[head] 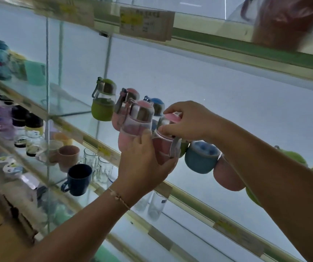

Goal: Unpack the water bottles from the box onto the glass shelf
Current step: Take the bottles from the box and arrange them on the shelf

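I see L hand wrapped round the lower pink sleeve of a pink bottle, R hand pinching its pink cap w/ thumb & fingertips. Bottle's at the front rail of the glass shelf, btwn a second pink bottle on its left & a blue bottle on its right; can't tell if its base touches the glass. Green bottle stands further left, same shelf. Dark blue mug on shelf below

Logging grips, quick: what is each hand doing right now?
Left hand grips the pink bottle.
Right hand pinches its lid.
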